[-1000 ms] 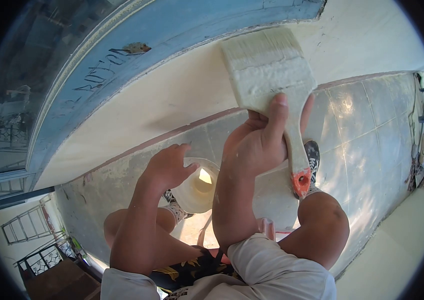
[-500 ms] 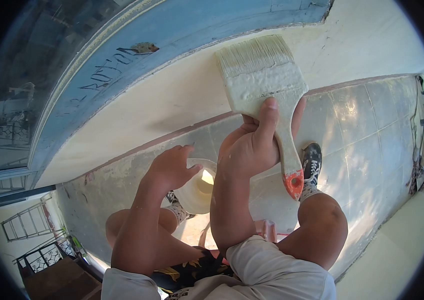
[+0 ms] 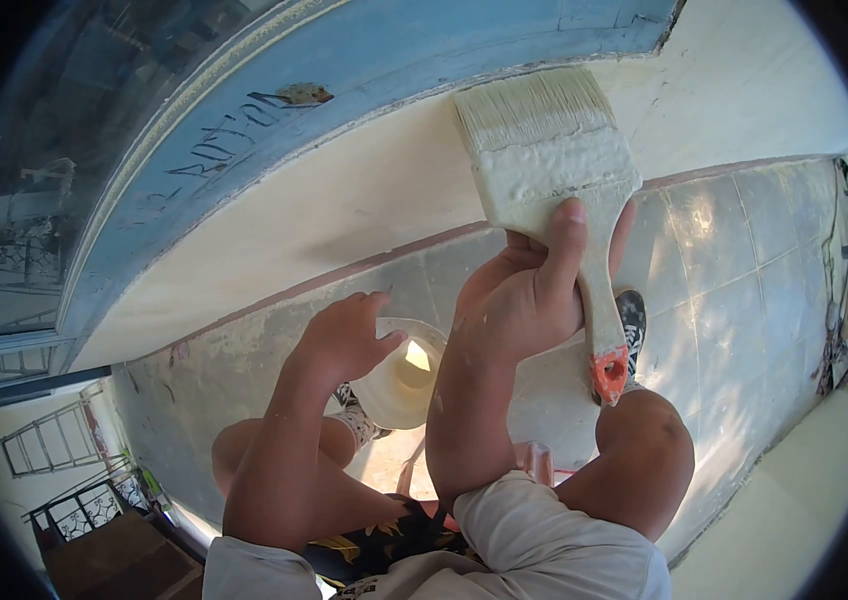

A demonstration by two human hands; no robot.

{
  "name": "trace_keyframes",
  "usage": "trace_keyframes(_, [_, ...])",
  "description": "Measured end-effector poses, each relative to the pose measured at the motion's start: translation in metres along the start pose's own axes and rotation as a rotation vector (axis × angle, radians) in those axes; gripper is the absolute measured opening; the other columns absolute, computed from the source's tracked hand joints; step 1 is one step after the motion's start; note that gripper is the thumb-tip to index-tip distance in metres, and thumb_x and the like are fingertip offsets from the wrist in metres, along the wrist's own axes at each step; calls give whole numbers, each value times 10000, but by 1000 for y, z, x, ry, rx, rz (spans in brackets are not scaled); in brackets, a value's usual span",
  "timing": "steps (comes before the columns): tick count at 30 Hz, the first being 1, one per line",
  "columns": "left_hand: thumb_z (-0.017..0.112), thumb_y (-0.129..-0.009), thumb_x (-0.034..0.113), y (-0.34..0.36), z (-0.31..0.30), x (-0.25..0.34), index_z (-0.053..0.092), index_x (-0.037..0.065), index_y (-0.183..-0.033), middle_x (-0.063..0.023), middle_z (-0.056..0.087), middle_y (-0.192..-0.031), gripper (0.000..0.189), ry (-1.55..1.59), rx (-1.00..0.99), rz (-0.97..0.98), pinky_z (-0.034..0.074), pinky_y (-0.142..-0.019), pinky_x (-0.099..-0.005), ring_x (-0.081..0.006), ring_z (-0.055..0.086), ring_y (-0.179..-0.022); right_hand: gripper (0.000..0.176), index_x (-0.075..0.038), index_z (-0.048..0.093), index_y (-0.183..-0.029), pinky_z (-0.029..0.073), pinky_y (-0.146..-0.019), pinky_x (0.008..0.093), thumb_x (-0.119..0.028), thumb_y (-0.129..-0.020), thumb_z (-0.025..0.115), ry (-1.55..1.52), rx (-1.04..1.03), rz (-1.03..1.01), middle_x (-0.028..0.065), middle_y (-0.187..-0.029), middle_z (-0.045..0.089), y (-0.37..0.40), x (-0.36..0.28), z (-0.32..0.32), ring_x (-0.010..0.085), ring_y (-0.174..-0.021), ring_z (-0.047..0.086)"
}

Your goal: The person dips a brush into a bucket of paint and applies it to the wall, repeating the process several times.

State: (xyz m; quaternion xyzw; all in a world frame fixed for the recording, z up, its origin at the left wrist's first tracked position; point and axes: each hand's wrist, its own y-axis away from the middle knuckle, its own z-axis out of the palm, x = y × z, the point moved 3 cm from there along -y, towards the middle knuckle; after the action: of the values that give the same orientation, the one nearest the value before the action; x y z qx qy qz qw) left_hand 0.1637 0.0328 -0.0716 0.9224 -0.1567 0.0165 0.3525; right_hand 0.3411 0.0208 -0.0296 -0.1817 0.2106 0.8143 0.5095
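A wide paintbrush (image 3: 556, 155) coated in pale paint is gripped in my right hand (image 3: 534, 285). My thumb presses on its front while the other fingers wrap behind it. Its bristles point up and overlap the cream wall; the orange-red handle end with a hanging hole hangs downward. My left hand (image 3: 344, 335) is held lower, over the side of a pale bucket (image 3: 379, 400), thumb and fingers apart with nothing in them. Yellowish-white paint shows inside the bucket, which stands on the floor between my feet; my left forearm and hand hide part of it.
The cream wall (image 3: 364, 195) runs below a blue-painted frame (image 3: 244, 125) with handwritten letters and a window. Grey floor tiles (image 3: 724, 250) spread to the right, where assorted items lie along the edge. A dark brown piece of furniture (image 3: 119, 555) is at lower left.
My right hand has shifted slightly right with the paintbrush, its handle end a little lower toward my knee. My left hand stays almost where it was beside the bucket.
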Motion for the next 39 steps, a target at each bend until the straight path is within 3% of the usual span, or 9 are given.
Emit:
trace_keyframes(23, [585, -853, 386, 0, -4, 8, 462, 52, -1294, -157, 524, -1256, 567, 17, -30, -18, 414, -975, -391, -303, 504, -1164, 603, 81, 235, -1403, 431, -950, 322, -3, -889, 538, 23, 28, 6, 206, -1266, 482, -3, 4, 0, 228, -1113, 524])
trace_keyframes(27, [613, -842, 363, -1, -2, 6, 492, 39, -1270, -177, 525, -1278, 551, 63, -13, -23, 408, -980, -381, -316, 514, -1161, 594, 79, 247, -1400, 436, -946, 326, -6, -887, 534, 79, 18, 8, 213, -1272, 476, -6, 2, -18, 238, -1110, 531])
trace_keyframes(31, [622, -841, 355, -3, 1, 1, 504, 34, -1259, -186, 541, -1254, 541, 40, -32, -26, 422, -961, -378, -318, 536, -1133, 585, 70, 264, -1398, 457, -930, 339, -5, -884, 533, 165, 36, -106, 215, -1285, 466, -36, -14, -76, 249, -1117, 531])
trace_keyframes(34, [628, -838, 349, -1, 3, 3, 515, 31, -1248, -193, 553, -1235, 531, 50, -23, -53, 429, -949, -380, -319, 550, -1114, 576, 61, 280, -1395, 490, -896, 352, -5, -881, 533, 254, 136, -91, 219, -1296, 457, -53, -13, -109, 262, -1121, 534])
trace_keyframes(39, [632, -833, 357, -2, 3, 11, 515, 37, -1255, -196, 550, -1241, 543, 41, -29, -29, 427, -957, -379, -313, 545, -1129, 568, 58, 285, -1392, 519, -857, 357, -20, -889, 536, 373, 96, -58, 217, -1289, 463, -62, -9, -97, 277, -1118, 539])
